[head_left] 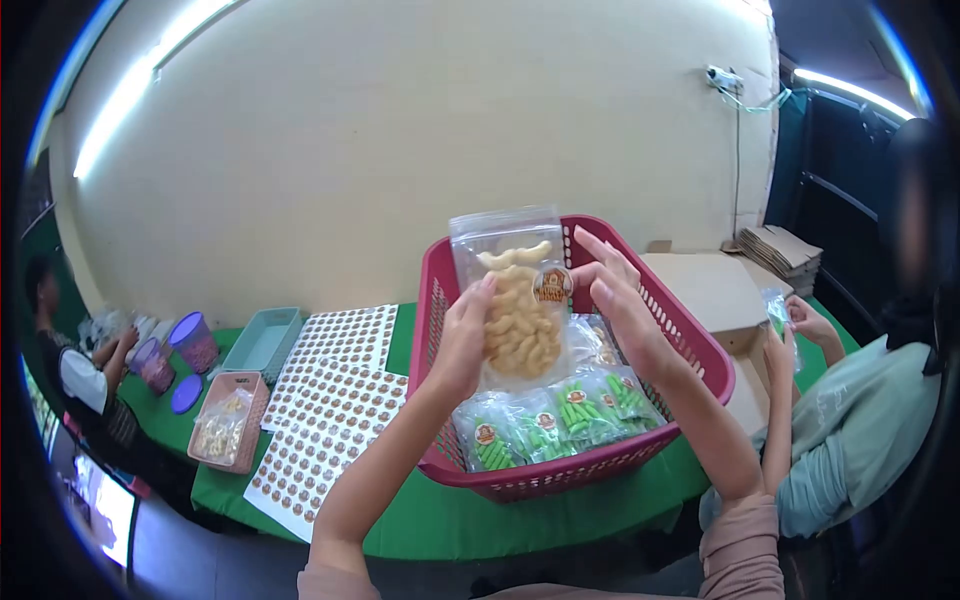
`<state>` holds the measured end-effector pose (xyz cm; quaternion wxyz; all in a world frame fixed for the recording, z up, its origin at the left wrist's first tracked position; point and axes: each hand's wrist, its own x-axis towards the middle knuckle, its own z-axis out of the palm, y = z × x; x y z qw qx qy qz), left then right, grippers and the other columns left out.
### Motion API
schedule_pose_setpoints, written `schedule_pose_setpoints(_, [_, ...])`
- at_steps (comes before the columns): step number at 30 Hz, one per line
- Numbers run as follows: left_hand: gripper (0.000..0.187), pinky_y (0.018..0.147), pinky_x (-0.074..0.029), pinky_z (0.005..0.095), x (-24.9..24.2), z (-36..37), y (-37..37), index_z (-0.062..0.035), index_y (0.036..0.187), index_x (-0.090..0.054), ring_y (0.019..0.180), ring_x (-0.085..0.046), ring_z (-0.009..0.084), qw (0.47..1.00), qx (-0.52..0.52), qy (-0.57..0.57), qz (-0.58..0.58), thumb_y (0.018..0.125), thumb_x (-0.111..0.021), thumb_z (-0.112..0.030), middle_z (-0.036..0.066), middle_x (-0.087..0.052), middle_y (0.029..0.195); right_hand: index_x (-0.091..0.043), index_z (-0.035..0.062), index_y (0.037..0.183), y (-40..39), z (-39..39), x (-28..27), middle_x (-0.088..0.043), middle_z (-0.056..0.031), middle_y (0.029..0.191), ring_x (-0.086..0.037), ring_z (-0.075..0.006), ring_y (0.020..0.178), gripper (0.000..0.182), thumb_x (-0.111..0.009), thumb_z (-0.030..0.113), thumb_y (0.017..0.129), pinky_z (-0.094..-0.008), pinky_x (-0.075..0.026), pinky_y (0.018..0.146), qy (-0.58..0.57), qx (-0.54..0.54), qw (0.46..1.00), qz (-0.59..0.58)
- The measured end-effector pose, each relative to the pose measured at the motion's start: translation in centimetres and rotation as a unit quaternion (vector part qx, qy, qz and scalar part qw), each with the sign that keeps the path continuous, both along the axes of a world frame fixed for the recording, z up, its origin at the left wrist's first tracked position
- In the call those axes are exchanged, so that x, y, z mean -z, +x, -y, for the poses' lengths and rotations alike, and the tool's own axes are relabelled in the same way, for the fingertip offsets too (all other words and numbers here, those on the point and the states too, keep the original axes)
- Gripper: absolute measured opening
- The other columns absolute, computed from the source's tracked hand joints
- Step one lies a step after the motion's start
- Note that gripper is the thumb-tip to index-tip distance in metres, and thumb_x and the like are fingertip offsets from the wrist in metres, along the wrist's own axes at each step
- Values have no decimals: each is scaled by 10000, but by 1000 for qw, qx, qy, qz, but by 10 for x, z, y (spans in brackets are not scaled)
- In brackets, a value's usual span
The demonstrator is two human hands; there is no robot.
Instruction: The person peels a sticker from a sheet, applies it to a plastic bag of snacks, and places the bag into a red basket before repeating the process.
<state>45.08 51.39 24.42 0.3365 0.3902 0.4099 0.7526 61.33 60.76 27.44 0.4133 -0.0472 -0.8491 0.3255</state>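
Note:
A clear zip pouch of pale curved snacks [522, 335] hangs upright over a dark pink basket [715, 375]. My left hand [463, 335] grips the pouch at its left edge, thumb on the front. My right hand [618, 300] is beside the pouch's right edge with its fingers spread, a fingertip close to the round brown sticker [552, 284]. Whether that fingertip touches the sticker I cannot tell. In the basket lie several stickered pouches of green snacks [580, 408] and, behind them, a pouch of paler snacks [592, 340].
Sticker sheets [322, 430], a pink tray [262, 405] with a bag, a green tray [262, 345] and purple-lidded jars [195, 345] stand left. At right, a person [850, 420] holds a pouch near an open carton [705, 290] and stacked cardboard [783, 252]. Another person [85, 385] stands far left.

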Motion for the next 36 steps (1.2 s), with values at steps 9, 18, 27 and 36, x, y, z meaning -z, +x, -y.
schedule_pose_setpoints(9, [416,745,-455,256,13,-17,-4,-2,1069,-464,895,-535,135,998,47,17,-30,860,-444,-361,99,-531,1002,-327,24,1231,-20,-9,18,-223,-94,1351,35,-297,1273,598,-238,488,865,-449,35,1009,-37,31,995,84])
schedule_pose_setpoints(18, [566,809,-460,297,14,0,4,22,1120,-377,930,-538,173,985,52,35,-158,680,-707,-112,122,-516,1025,-485,101,1025,-20,-2,31,-325,-123,1278,-120,-330,1213,418,-220,397,897,-454,-80,983,-5,-35,997,74])
schedule_pose_setpoints(27, [495,817,-442,288,14,3,2,24,1132,-371,969,-513,161,986,67,43,-148,736,-645,-89,115,-504,1050,-451,90,1069,-16,-1,28,-360,-119,1242,-148,-314,1198,396,-287,396,881,-439,-101,985,30,-35,997,59])
schedule_pose_setpoints(36, [482,808,-446,287,11,4,4,21,1134,-367,961,-518,163,983,62,44,-168,745,-633,-84,112,-508,1036,-474,83,1036,-15,-2,23,-359,-115,1254,-173,-314,1191,411,-281,411,884,-428,-110,986,49,-46,995,72])
